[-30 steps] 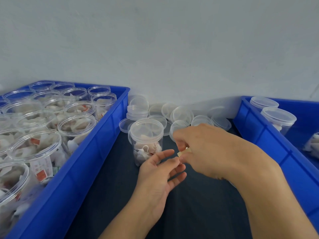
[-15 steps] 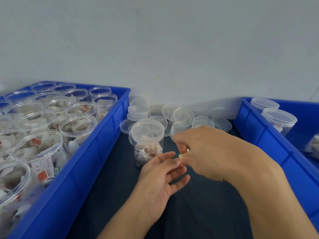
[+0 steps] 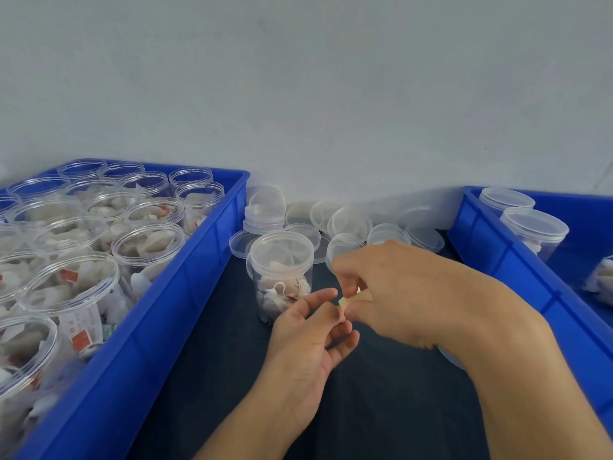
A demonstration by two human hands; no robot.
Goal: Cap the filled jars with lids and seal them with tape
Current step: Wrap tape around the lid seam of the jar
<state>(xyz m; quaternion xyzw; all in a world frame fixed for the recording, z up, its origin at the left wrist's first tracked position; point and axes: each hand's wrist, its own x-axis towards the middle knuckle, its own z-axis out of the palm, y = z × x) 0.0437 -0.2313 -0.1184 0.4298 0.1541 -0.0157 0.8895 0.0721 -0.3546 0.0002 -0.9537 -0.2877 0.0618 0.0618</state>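
A clear capped jar (image 3: 281,270) full of white sachets stands on the dark cloth between two blue crates. Just right of it my right hand (image 3: 408,297) pinches a small pale piece of tape (image 3: 345,303) between thumb and fingers. My left hand (image 3: 310,340) lies palm up below it, fingers relaxed, with its fingertips touching the tape's lower end. Neither hand touches the jar. The roll the tape comes from is hidden under my right hand.
The left blue crate (image 3: 185,293) holds several open filled jars (image 3: 146,247). Loose clear lids (image 3: 351,224) lie piled against the wall behind the capped jar. The right blue crate (image 3: 517,267) holds capped jars (image 3: 534,230).
Both hands stay almost in place. My left fingers have curled up slightly toward the tape piece and now touch it; the jar has not moved.
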